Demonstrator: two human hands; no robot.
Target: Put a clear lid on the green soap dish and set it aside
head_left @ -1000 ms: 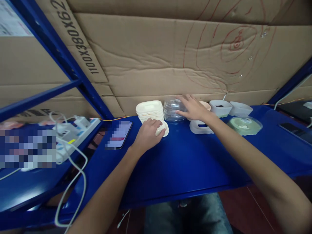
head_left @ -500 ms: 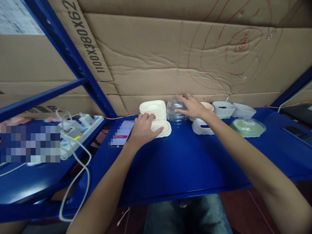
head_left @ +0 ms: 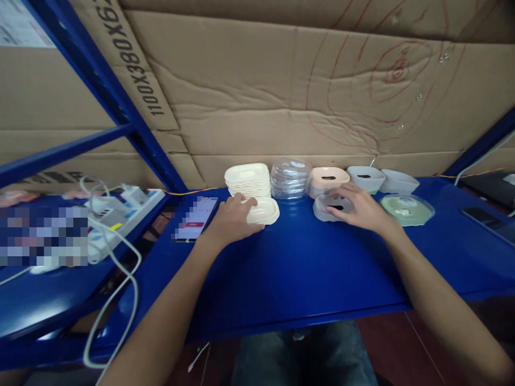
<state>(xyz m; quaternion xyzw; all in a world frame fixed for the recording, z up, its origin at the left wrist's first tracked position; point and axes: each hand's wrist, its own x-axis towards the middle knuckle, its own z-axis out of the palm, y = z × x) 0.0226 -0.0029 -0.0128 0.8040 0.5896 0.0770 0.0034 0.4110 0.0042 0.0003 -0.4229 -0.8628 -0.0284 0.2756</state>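
I look down on a glossy blue metal shelf backed by creased brown cardboard sheets scrawled with red lines, a blue steel upright rising at ten o'clock. At nine o'clock a white power strip trails cables, with a smartphone just beside it. My left hand lies flat on a single cream rounded-rectangle lid, fingers pressing it against the shelf just in front of the stack of cream lids. My right hand, at one o'clock, cups a pale grey slotted plastic lid, fingers curled over its rim. A clear stack of plastic covers stands between them.
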